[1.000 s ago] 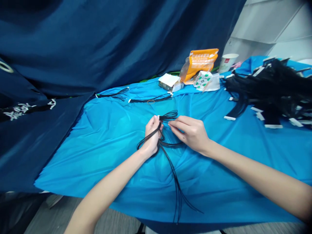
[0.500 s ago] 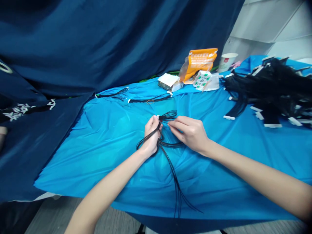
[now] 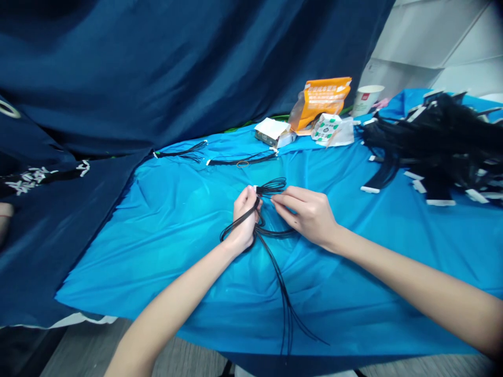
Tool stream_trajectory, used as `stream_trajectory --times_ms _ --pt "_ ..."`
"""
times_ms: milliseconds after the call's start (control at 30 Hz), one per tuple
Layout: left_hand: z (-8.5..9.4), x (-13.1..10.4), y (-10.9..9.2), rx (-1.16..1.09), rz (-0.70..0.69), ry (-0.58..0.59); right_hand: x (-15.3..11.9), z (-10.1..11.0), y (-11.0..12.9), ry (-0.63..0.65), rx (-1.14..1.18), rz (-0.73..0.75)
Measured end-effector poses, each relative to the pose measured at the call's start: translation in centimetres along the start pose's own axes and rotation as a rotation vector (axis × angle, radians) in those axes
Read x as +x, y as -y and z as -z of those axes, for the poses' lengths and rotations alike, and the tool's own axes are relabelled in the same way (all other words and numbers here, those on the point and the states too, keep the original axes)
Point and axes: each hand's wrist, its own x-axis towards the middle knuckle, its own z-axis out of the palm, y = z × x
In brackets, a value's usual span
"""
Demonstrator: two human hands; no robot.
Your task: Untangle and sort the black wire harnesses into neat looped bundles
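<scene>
My left hand is closed around a bundle of black wires with a small white connector at its upper end. The wires loop round the wrist side of that hand, and loose ends hang down over the table's front. Just right of the connector, my right hand pinches a thin wire between thumb and forefinger. Other wires pass beneath this hand. Beyond both hands, a black wire harness with white ends lies on the blue cloth, a thin brown ring by it.
Blue cloth covers the table. A big pile of black wire harnesses is at the right. Along the back stand an orange pouch, a small box, a white-green packet and a paper cup. Another harness lies back left.
Almost nothing differs. Both hands keep their hold, and the view has shifted very slightly.
</scene>
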Motion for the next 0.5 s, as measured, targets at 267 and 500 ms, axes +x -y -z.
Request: stream_trajectory --times_ms 267,500 --pt "-0.01 0.01 0.09 0.019 -0.01 0.001 0.06 0.09 0.09 0.003 0.005 -0.009" --pt "-0.02 0.01 0.1 0.021 -0.009 0.003 0.14 0.14 0.2 -0.008 0.019 -0.026"
